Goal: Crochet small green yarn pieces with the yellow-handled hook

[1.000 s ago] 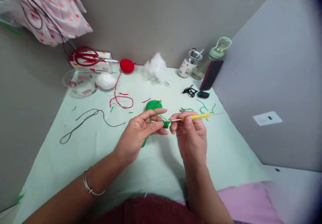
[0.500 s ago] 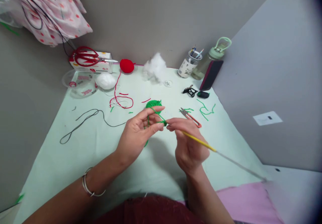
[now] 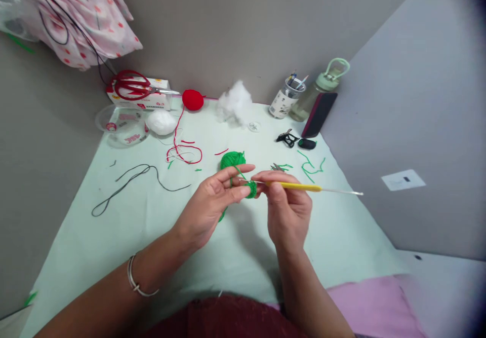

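Observation:
My left hand [image 3: 212,201] pinches a small green crochet piece [image 3: 251,189] between thumb and fingers, with green yarn running over its forefinger. My right hand [image 3: 286,206] grips a yellow-handled crochet hook [image 3: 299,187] that lies almost level, its tip at the green piece and its thin metal tail pointing right. A green yarn ball [image 3: 232,160] lies on the pale green cloth [image 3: 132,226] just behind my left fingers.
A black cord [image 3: 129,183] lies at left, with red yarn scraps [image 3: 186,151], a white ball [image 3: 161,122], a red yarn ball [image 3: 192,99], red scissors on a box [image 3: 131,85] and a plastic tub [image 3: 121,124]. Stuffing [image 3: 235,102], pen cup [image 3: 285,98], bottle [image 3: 321,87], phone [image 3: 319,114] and clip [image 3: 287,138] stand behind.
My right hand swung the hook's tail down toward me, then back up to level. The red snips on the cloth, uncovered midway, are mostly hidden again. My left hand kept its pinch.

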Motion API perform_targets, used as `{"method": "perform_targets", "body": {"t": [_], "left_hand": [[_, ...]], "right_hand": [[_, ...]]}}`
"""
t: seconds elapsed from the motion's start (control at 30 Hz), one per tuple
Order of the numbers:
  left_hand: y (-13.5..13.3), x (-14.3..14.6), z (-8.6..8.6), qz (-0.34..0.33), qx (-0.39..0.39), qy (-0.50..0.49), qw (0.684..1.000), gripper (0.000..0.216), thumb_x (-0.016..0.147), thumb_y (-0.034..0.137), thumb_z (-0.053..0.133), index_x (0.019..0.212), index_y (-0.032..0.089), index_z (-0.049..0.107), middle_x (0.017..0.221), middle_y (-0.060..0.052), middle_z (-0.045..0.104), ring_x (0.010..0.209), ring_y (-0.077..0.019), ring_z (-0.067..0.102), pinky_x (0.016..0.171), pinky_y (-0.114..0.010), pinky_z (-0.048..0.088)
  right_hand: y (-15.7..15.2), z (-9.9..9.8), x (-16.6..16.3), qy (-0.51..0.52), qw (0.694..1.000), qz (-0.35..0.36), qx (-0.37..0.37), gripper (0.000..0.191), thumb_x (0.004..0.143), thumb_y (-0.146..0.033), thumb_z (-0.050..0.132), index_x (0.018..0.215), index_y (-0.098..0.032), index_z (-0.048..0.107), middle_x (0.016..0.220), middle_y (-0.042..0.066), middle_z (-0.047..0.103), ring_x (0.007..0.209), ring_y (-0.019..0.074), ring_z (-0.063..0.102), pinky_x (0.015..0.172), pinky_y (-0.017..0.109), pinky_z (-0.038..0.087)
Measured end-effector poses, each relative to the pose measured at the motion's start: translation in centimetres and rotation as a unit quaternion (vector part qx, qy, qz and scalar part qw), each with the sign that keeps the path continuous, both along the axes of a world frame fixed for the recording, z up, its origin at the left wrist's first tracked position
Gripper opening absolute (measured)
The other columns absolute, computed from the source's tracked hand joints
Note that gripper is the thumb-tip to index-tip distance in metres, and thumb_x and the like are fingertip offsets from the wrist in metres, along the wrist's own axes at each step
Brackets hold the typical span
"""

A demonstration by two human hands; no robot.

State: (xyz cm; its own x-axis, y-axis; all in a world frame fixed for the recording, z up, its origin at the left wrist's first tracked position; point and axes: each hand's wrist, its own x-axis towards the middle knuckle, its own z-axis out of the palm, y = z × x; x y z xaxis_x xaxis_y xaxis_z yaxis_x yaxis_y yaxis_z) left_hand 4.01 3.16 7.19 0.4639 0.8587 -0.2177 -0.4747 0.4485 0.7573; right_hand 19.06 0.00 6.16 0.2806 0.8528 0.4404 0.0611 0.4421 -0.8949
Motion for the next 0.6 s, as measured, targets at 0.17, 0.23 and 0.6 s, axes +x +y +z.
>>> {"method": "perform_targets", "body": {"t": [0.17,0.23,0.6], "left_hand": [[-0.4,0.6,-0.4,0.038,0.007,0.017,0.999,0.047,0.078,0.021,0.088,0.123,0.023,0.077,0.085,0.001,0.067,0.083,-0.0117,0.059,0.086,-0.026,0.046],[-0.3,0.6,-0.6,0.007,-0.037,-0.011,0.999,0.045,0.079,0.023,0.088,0.122,0.021,0.078,0.081,0.002,0.064,0.071,-0.0083,0.052,0.079,-0.024,0.047],[0.1,0.4,-0.3,0.008,-0.007,0.008,1.000,0.030,0.081,0.021,0.085,0.111,0.021,0.082,0.087,0.002,0.068,0.065,-0.0059,0.055,0.083,-0.027,0.053]], "right_hand": [[-0.5,-0.9,-0.3,-0.209,0.970,-0.077,0.094,0.029,0.098,-0.009,0.063,0.113,-0.029,0.078,0.100,0.004,0.078,0.083,0.0171,0.073,0.072,0.033,0.061],[-0.7,-1.1,-0.1,-0.280,0.944,-0.099,0.145,0.035,0.094,-0.006,0.068,0.118,-0.030,0.078,0.108,0.006,0.078,0.095,0.0199,0.074,0.077,0.034,0.062],[0.2,-0.3,0.4,0.007,1.000,0.018,-0.019,0.015,0.099,-0.024,0.067,0.100,-0.026,0.081,0.094,0.003,0.078,0.072,0.0135,0.067,0.064,0.029,0.057]]}}
